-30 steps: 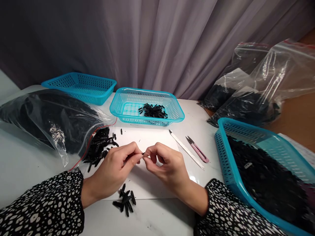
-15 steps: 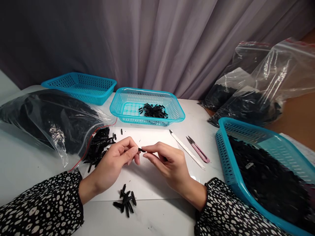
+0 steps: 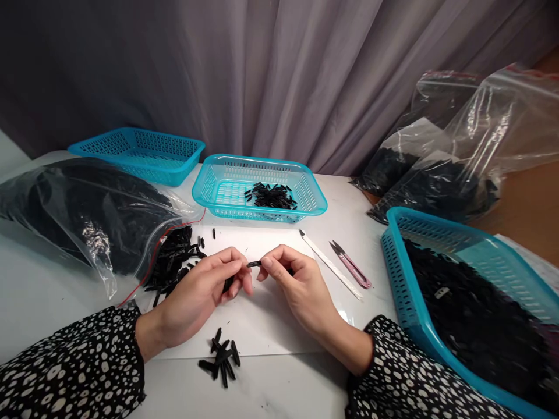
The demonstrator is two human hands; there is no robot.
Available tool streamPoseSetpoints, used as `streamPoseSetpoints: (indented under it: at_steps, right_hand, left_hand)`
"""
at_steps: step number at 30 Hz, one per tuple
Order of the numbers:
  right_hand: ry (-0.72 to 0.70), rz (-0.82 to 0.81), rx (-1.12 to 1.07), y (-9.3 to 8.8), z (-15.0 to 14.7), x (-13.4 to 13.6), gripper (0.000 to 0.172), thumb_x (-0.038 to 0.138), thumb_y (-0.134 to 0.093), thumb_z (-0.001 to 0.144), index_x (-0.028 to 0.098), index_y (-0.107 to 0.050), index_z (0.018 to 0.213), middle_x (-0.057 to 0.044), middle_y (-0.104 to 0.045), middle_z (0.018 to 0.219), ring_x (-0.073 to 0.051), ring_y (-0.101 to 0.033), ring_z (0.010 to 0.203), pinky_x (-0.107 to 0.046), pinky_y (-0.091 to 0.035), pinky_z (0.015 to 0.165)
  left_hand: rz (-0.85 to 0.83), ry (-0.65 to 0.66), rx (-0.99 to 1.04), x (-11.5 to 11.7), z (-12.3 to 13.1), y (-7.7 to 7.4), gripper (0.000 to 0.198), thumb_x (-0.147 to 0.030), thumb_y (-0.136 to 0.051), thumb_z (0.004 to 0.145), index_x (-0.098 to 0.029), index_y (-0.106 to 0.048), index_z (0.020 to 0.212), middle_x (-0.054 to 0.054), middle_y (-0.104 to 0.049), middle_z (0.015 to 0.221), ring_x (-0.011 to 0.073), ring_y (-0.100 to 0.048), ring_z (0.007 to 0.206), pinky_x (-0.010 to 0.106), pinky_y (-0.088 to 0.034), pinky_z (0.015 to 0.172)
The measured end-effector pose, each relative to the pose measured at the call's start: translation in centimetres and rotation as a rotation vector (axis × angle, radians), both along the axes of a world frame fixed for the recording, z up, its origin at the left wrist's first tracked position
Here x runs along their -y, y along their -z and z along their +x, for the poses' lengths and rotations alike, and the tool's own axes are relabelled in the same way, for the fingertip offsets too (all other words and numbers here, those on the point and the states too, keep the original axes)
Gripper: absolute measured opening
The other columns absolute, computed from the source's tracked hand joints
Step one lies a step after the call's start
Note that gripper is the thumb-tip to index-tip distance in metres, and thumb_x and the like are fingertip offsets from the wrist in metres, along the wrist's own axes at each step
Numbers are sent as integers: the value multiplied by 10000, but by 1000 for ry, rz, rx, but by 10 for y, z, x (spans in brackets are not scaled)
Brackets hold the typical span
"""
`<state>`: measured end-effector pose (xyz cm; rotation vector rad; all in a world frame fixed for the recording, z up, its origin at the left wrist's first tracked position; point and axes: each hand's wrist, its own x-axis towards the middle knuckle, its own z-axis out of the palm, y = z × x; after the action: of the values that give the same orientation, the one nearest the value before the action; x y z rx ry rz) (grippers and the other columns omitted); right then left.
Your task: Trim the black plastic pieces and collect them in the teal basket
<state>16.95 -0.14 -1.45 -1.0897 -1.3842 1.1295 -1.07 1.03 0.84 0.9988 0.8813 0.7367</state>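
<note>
A small, narrow black piece (image 3: 253,264), apparently plastic, is pinched between the thumb and forefinger of my right hand (image 3: 297,279). My left hand (image 3: 205,291) is right beside its other end, thumb against forefinger; I cannot tell whether they touch it. Under the curled fingers of my left hand, another black piece (image 3: 227,283) partly shows. Both hands are above a white sheet (image 3: 262,331). Closer to me, several black pieces (image 3: 224,356) lie in a small heap. Left of my left hand spreads a pile of black pieces (image 3: 172,256), partly covered by that hand.
A blue basket (image 3: 203,195) at the back holds black pieces; another blue basket (image 3: 174,174) stands left of it. A full plastic bag (image 3: 87,215) lies left. Right are a white pen-like tool (image 3: 332,265), pink thread snips (image 3: 351,266), a large blue basket (image 3: 399,279) and clear bags (image 3: 449,174).
My right hand has changed its grip: its thumb now lies over the black piece, whose upper face shows. My left fingers have opened slightly, revealing another dark piece beneath them.
</note>
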Motion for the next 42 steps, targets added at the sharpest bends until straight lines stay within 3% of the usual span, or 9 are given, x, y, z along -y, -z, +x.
streamPoseSetpoints:
  at_steps: [2,9,14,17,22,27,31,37,42]
  right_hand:
    - [5,-33,-25,0,0,-1,267,378,-641,905,192,-637,713,-9,-691,674,-134,-566,591,-264,-475,603]
    - [1,-44,-75,-1,-1,-1,248,373,-650,892,198,-629,717,-6,-686,672,-140,-583,606,-270,-484,623]
    - [-6,-55,-124,-1,-2,0,230,357,-675,871,191,-633,718,-13,-688,676,-143,-600,630,-271,-486,638]
    - [-20,-118,-253,-1,-1,-1,222,354,-663,868,191,-596,733,2,-668,637,-97,-453,483,-233,-369,496]
    - [-92,-267,-569,-1,1,-6,142,301,-474,877,206,-536,792,6,-650,651,-74,-227,399,-246,-169,420]
    - [-97,-108,-174,1,2,-4,144,337,-605,901,208,-668,913,78,-395,552,-106,-290,486,-248,-232,474]
    - [-168,144,159,4,2,0,172,199,-581,914,200,-743,970,25,-572,655,-112,-393,540,-263,-312,532]
    - [-93,292,258,4,3,2,213,200,-642,905,193,-753,1086,68,-430,556,-110,-319,497,-247,-304,491]
    - [-60,343,278,3,3,2,117,269,-681,903,188,-764,906,54,-468,553,-103,-329,484,-249,-311,480]
  left_hand:
    - [15,-59,11,-2,0,2,23,-202,-605,837,-196,-610,858,15,-650,781,135,-473,677,271,-343,621]
    - [117,-113,-8,-3,0,13,330,-149,-661,828,-256,-582,1130,19,-630,1073,166,-629,950,286,-438,751]
    - [70,-80,42,-4,-1,11,341,-184,-707,827,-235,-563,1132,21,-704,954,181,-697,904,320,-478,834]
    - [74,-15,9,-5,-1,9,365,-200,-716,820,-192,-557,1150,50,-752,864,171,-701,781,279,-502,700]
    - [141,-37,-122,-5,0,9,301,-245,-682,849,-166,-555,1110,74,-755,908,95,-599,567,189,-363,440]
    - [155,9,-101,-2,3,8,400,-234,-656,861,-193,-498,1226,-4,-695,779,82,-541,505,193,-327,424]
    - [176,59,-76,0,2,8,497,-244,-633,892,-207,-425,1342,-17,-690,729,66,-456,467,213,-281,456]
    - [284,65,-139,1,-4,11,426,-311,-608,934,-208,-451,1316,-45,-628,671,110,-483,582,258,-329,574]
    - [351,83,-211,1,-5,9,415,-353,-571,956,-207,-458,1328,-69,-561,615,131,-472,611,280,-331,626]
